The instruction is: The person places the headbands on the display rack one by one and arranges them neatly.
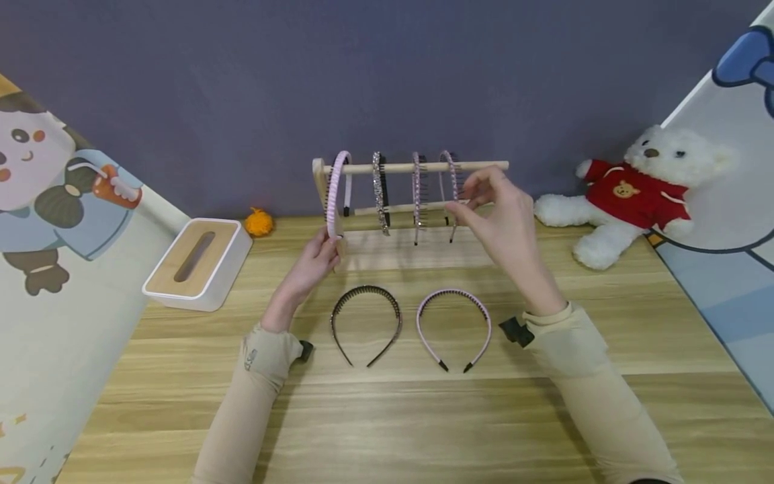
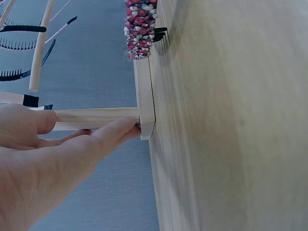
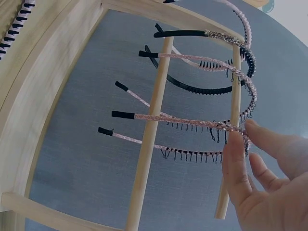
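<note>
A wooden rack (image 1: 484,166) carries several headbands on its rods. My left hand (image 1: 311,262) holds the rack's left post (image 2: 96,118) low down, below a pink wrapped headband (image 1: 332,195). With thumb and fingertips, my right hand (image 1: 508,215) pinches the rightmost pink beaded headband (image 3: 178,121), which hangs over the upper rod. Left of it hang another pink beaded headband (image 1: 416,195) and a dark sparkly headband (image 1: 379,191). Two more lie on the table: a dark toothed headband (image 1: 366,289) and a pink headband (image 1: 453,292).
A white tissue box (image 1: 224,269) with a wooden lid stands at the left, beside a small orange object (image 1: 259,222). A white teddy bear (image 1: 635,191) in a red sweater sits at the right. A dark wall (image 1: 242,81) rises behind the wooden table (image 1: 393,430).
</note>
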The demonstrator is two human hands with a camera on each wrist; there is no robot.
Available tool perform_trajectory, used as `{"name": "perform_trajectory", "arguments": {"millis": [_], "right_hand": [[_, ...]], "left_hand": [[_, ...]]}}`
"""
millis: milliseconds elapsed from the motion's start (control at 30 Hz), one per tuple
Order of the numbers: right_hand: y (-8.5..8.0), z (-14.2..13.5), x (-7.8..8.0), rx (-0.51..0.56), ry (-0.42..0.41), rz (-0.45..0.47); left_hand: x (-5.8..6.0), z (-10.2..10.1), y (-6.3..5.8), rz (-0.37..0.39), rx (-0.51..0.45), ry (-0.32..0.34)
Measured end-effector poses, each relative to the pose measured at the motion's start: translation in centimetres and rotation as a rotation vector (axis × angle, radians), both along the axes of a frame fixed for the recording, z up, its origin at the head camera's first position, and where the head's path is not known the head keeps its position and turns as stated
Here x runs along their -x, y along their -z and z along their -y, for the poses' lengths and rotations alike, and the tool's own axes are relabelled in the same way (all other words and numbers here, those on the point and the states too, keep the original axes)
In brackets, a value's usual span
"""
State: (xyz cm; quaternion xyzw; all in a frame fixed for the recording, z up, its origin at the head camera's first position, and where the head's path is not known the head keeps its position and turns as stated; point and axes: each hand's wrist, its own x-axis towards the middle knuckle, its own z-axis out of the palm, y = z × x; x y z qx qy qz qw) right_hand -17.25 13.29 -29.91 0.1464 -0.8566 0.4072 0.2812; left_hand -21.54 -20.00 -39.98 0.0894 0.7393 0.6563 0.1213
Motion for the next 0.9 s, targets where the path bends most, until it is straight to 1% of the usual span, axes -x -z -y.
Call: {"name": "perform_trajectory", "arguments": {"millis": [233,500,633,700,767,900], "right_hand": [[-0.2,-0.3,-0.6,-0.005,-0.003,-0.008],[-0.6,-0.9,-1.9,0.062,-0.004,0.042],[-0.3,-1.3,-2.8,0.066,0.024,0.063],[0.0,-1.6,-3.3,0.043,0.035,0.087],[0.4,-2.0,-3.6,0.003,0.028,0.134],[1.6,-2.6,-4.1,-0.082,-0.033,0.292]], "left_hand": [[-0.1,0.1,-0.1,0.004,-0.001,0.004],[-0.2,0.1,-0.2,0.020,0.007,-0.007],[-0.2,0.1,-0.2,0.024,0.003,-0.005],[-0.2,0.0,-0.2,0.018,0.007,-0.003],[-0.2,0.0,-0.2,0.012,0.000,-0.004],[-0.1,-0.1,-0.1,-0.011,-0.009,-0.008]]}}
